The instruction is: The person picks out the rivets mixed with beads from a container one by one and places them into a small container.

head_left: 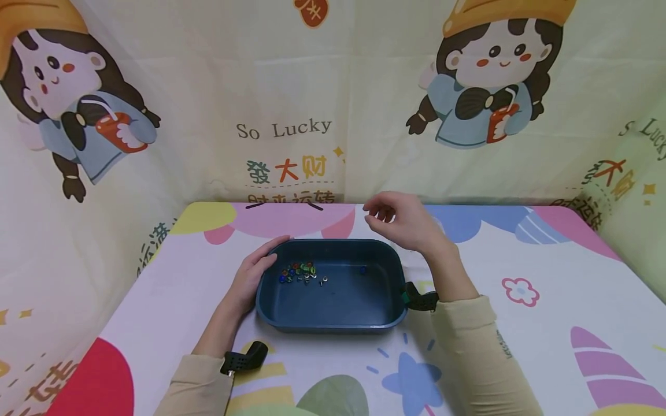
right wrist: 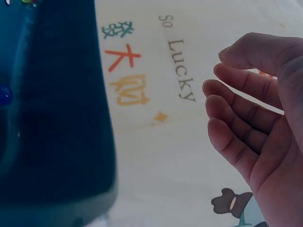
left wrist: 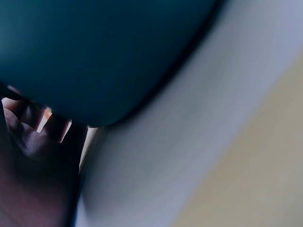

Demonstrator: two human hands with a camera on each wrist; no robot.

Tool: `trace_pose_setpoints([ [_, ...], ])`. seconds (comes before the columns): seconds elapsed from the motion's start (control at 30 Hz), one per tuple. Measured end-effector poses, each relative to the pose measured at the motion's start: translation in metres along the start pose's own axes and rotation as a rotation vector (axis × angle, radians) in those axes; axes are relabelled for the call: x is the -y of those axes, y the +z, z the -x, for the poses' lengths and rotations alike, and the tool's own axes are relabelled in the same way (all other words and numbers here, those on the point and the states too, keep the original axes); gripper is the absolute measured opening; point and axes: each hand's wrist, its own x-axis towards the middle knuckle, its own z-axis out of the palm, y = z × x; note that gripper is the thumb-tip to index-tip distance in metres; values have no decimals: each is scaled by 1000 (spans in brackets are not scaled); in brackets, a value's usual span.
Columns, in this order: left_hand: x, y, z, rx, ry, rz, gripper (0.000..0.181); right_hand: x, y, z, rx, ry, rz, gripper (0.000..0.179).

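A dark blue rectangular plastic basin [head_left: 333, 315] stands on the table in the head view. My left hand [head_left: 255, 271] holds its left side, thumb at the rim and fingers along the outer wall. In the left wrist view, the basin's underside partly hides these fingers. Several coloured glass beads [head_left: 302, 268] and small silver screws [head_left: 307, 280] lie together in the basin's left half. A single blue bead [head_left: 362, 270] lies apart on the right. My right hand [head_left: 403, 222] hovers beyond the basin's back right corner, fingers loosely bent and holding nothing, as the right wrist view [right wrist: 255, 113] confirms.
The table [head_left: 562, 277] wears a white cover with colourful cartoon prints. Behind it hangs a cream curtain [head_left: 374, 115] with printed figures and lettering. Black wrist mounts [head_left: 245, 358] sit on both wrists, the right one close to the basin's right wall.
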Motion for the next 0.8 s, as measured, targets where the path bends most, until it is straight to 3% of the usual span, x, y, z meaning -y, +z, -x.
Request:
trace_pose_setpoints([
  [0.5, 0, -1, 1, -3, -3, 4, 45, 9, 20, -6, 42, -12, 6, 14],
  [0.8, -1, 0, 1, 2, -3, 12, 45, 14, 32, -10, 81, -62, -4, 13],
])
